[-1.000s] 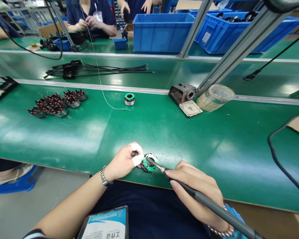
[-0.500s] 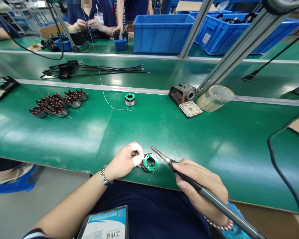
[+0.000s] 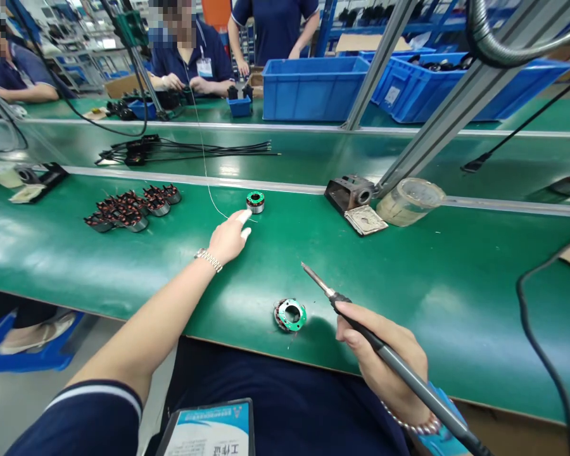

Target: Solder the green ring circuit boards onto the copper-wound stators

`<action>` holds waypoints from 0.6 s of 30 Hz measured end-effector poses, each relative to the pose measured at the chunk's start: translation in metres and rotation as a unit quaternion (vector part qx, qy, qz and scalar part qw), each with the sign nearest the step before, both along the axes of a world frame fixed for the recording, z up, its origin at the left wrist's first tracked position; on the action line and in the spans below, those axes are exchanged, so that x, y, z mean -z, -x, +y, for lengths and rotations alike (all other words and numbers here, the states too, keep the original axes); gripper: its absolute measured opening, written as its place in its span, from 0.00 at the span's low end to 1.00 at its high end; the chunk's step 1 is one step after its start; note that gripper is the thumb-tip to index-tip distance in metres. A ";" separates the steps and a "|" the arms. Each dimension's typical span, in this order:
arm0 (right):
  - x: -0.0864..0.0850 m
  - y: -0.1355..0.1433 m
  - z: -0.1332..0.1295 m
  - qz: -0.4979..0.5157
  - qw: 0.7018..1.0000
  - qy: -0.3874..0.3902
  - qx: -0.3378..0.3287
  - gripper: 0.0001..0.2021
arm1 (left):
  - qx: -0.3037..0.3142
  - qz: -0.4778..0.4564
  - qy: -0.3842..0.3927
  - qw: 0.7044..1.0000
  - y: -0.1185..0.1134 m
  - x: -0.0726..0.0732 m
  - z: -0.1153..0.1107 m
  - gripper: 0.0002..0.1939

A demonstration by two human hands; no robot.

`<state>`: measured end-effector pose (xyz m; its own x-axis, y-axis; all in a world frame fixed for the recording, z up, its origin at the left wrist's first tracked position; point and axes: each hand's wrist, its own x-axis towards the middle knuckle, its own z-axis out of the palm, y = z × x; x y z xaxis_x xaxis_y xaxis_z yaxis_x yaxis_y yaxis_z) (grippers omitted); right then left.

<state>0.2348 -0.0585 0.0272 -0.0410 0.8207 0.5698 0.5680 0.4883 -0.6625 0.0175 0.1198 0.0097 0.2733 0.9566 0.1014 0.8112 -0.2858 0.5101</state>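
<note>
Green workbench point(image 3: 484, 316) fills the foreground of a workshop, and co-workers point(image 3: 213, 57) sit and stand beyond it. The left hand point(image 3: 230, 237) is stretched out with thumb and forefinger parted about the end of a thin wire point(image 3: 209, 188), just beside the far stator point(image 3: 255, 208); whether a fingertip touches either is hard to tell at this size. The right hand point(image 3: 389, 354) grips a soldering iron point(image 3: 408, 377), its tip in the air. Below the tip, the near stator point(image 3: 285, 311) lies unheld by the front edge, green ring board showing. If the iron is hot, a dip of the right wrist could scorch that board, and a bump could send the near stator over the edge; a clumsy brush of the left fingers might topple the far stator. Of the containers, a cloudy jar point(image 3: 403, 206) hides its contents, a small blue tray point(image 3: 240, 107) holds dark parts, and the angled blue bin point(image 3: 432, 95) shows black parts near its rim, while the front blue bin point(image 3: 313, 92) conceals its floor.
</note>
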 end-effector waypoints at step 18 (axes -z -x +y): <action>-0.006 -0.003 -0.009 0.018 0.994 0.021 -0.107 0.12 | 0.248 -0.178 0.118 0.945 0.005 -0.012 -0.091 0.07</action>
